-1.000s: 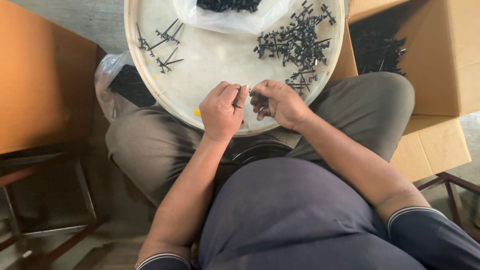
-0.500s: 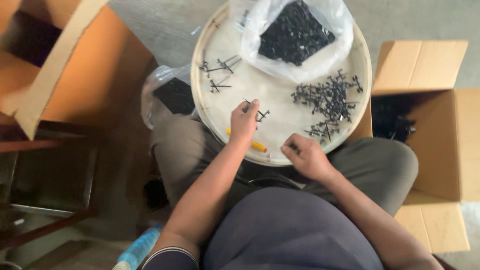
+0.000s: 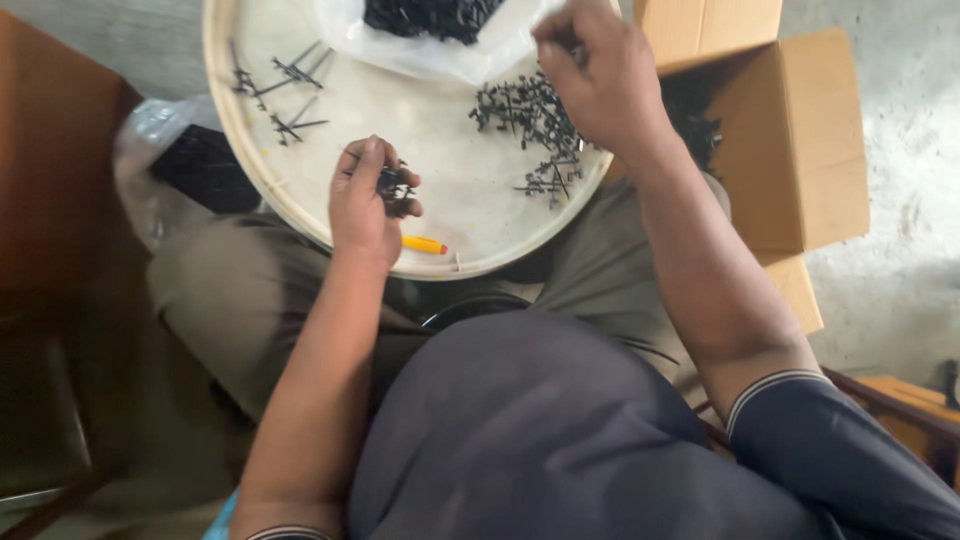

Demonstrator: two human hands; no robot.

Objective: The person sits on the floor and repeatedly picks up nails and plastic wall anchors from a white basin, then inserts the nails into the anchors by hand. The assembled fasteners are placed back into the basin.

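Note:
A round white tray (image 3: 440,240) rests on my lap. My left hand (image 3: 365,200) is over its near part, fingers closed on a small bunch of black parts (image 3: 393,187). My right hand (image 3: 600,75) reaches to the tray's far right, fingers curled at the top of a loose pile of black parts (image 3: 530,125); what it pinches is hidden. A few longer black pieces (image 3: 285,90) lie at the tray's left. A clear plastic bag of black parts (image 3: 430,30) sits at the far edge. A small yellow stick (image 3: 425,245) lies by my left wrist.
An open cardboard box (image 3: 790,150) with black parts inside stands to the right of the tray. A plastic bag with a dark object (image 3: 190,160) lies to the left. Brown furniture (image 3: 50,180) fills the left side. Bare concrete floor (image 3: 890,260) shows at the right.
My right hand went from near my lap up to the far right pile. My left hand stayed over the tray's near part, holding black parts. The camera view shifted.

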